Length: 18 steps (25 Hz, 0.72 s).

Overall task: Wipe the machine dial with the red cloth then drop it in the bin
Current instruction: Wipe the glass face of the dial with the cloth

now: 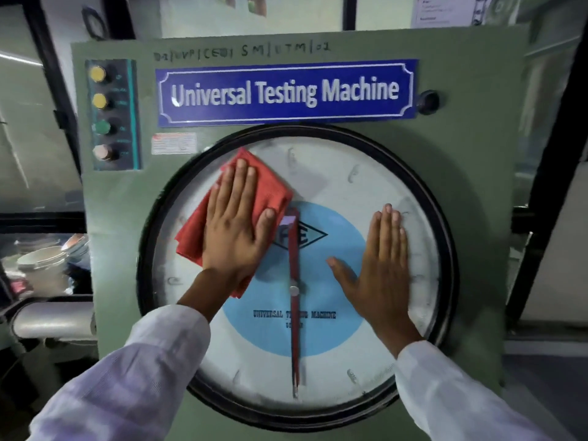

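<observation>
A large round machine dial (pixel 334 351) with a black rim, white face, blue centre and red pointer fills the green front panel. The folded red cloth (pixel 270 183) lies flat on the dial's upper left part. My left hand (pixel 237 222) presses on the cloth with fingers spread flat, pointing up. My right hand (pixel 378 265) rests flat and bare on the dial's right side, fingers together, thumb out toward the centre. No bin can be made out.
The green panel carries a blue "Universal Testing Machine" sign (pixel 286 92), a column of yellow, green and pale buttons (pixel 103 114) at upper left and a black knob (pixel 428 101) at upper right. Metal bowls (pixel 44 259) stand behind glass at the left.
</observation>
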{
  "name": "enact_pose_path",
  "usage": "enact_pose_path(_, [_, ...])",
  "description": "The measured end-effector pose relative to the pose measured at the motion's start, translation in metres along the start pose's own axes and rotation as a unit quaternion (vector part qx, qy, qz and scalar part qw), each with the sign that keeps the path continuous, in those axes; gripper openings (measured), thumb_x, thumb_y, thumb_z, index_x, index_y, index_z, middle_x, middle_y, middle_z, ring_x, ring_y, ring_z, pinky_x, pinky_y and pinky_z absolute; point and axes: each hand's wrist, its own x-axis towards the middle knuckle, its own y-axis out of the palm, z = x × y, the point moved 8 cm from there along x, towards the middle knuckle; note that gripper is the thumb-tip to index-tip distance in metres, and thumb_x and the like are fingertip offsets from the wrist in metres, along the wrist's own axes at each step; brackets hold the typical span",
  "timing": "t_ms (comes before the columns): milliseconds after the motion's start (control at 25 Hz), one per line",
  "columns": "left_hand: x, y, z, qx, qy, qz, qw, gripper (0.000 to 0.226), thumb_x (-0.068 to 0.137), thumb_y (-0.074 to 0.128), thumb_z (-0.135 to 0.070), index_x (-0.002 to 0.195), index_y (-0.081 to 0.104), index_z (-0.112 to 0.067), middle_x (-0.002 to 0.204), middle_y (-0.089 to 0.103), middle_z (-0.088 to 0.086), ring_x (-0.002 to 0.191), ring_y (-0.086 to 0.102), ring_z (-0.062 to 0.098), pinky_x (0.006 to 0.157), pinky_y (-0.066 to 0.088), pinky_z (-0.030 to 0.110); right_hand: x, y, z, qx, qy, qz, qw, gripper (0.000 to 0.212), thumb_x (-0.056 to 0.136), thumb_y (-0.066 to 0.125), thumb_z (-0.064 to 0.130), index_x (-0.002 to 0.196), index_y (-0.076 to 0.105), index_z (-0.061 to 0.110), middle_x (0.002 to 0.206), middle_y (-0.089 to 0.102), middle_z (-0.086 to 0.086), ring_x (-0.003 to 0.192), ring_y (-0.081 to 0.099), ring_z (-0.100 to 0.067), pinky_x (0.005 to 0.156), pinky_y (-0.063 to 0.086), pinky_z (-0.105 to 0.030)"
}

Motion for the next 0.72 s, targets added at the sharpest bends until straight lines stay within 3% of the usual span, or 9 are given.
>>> enact_pose_path(160, [0.020,0.016,-0.059,-0.029,0.033,0.013,0.999,0.070,0.109,0.043,-0.045,0.167,0.025,-0.010,0.176,0.019,0.010,0.165,0.010,0.025,0.135,0.009,0.043,-0.032,0.002,-0.012,0.005,0.054,0.008,0.998,0.108,0.100,0.040,0.075,0.166,0.011,-0.006,0.176,0.009,-0.026,0.167,0.006,-0.034,0.137,0.007,-0.046])
enact_pose_path(360, [0.008,0.048,-0.153,-0.078,0.171,0.097,0.977,0.070,0.109,0.049,-0.041,0.167,0.025,-0.010,0.176,0.019,0.008,0.165,0.009,0.025,0.136,0.000,0.041,-0.047,0.003,-0.014,0.001,0.112,0.016,0.994,0.113,0.097,0.041,0.075,0.165,0.008,-0.008,0.175,0.007,-0.027,0.166,0.007,-0.035,0.136,0.007,-0.047])
enact_pose_path(520, [-0.003,0.053,-0.163,-0.092,0.253,0.133,0.954,0.070,0.108,0.053,-0.041,0.165,0.028,-0.009,0.175,0.022,0.009,0.165,0.013,0.028,0.136,0.004,0.044,-0.050,0.002,-0.015,-0.005,0.105,0.019,0.994,0.114,0.095,0.040,0.074,0.164,0.007,-0.010,0.175,0.007,-0.029,0.166,0.006,-0.037,0.137,0.006,-0.047])
enact_pose_path(720, [-0.007,0.047,-0.145,-0.087,0.393,0.180,0.898,0.066,0.108,0.053,-0.045,0.163,0.037,-0.013,0.172,0.030,0.007,0.163,0.023,0.024,0.135,0.017,0.044,-0.051,-0.001,-0.016,0.038,0.103,0.040,0.993,0.121,0.092,0.049,0.079,0.166,0.007,-0.007,0.177,0.003,-0.026,0.167,-0.003,-0.032,0.137,0.004,-0.048])
